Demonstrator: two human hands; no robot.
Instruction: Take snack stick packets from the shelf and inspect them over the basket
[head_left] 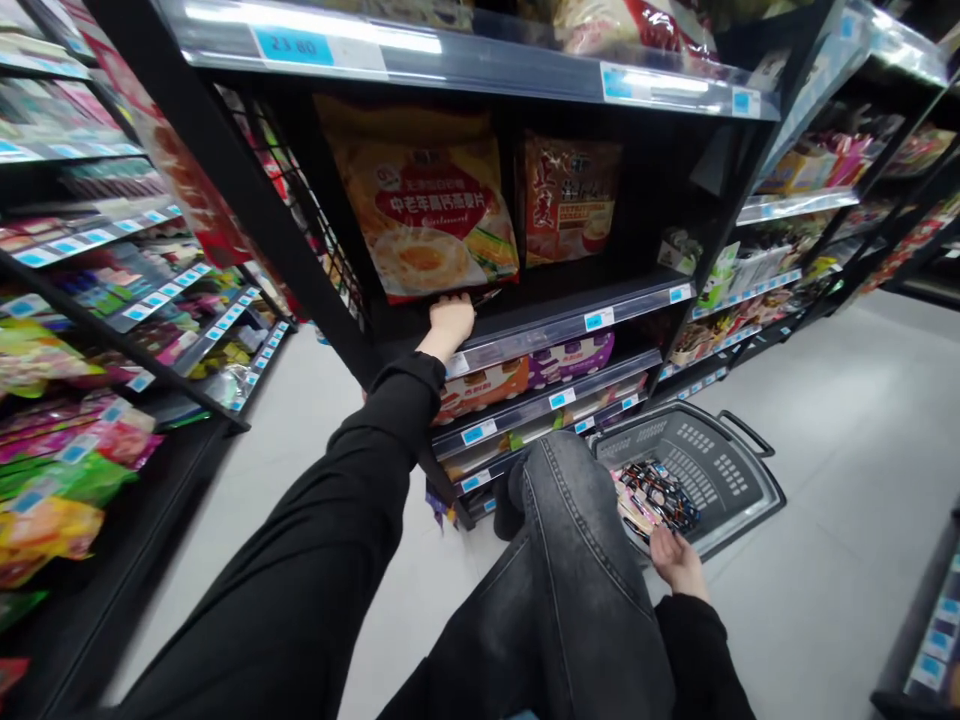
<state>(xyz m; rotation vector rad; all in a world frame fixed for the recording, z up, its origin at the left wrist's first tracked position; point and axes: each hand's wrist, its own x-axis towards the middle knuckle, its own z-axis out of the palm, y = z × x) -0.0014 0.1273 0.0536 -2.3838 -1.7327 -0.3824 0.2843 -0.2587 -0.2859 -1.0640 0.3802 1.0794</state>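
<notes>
Store aisle with a pale grey floor (847, 500), packed black racks on both sides. Far left there's a rack (97, 240) crammed with bright packets, blue price tags running along its shelf edges. Next comes the shelf (547, 290) right in front, with a big yellow-and-red bag (431, 215) standing up on it, some kind of bowl of food printed on the front. The left hand (452, 322) is down on that shelf by the bottom edge of the bag, black sleeve stretched out behind it. Some thin dark thing (487, 297) sits just beside the fingertips, and I honestly can't tell if the fingers are gripping it or just resting there. Below are an orange pack (484, 390) and a purple pack (571, 360), side by side, and above them a smaller red bag (574, 200) stands right of the big one. Then a knee in faded black jeans (574, 500), with a grey basket (739, 480) on the floor just past it, small dark and pink items (660, 495) piled inside. The right hand (677, 560) is at the basket's near side, close to the pile, fingers bent; can't tell whether it's grasping anything. More stocked shelves (799, 205) run off to the right.
</notes>
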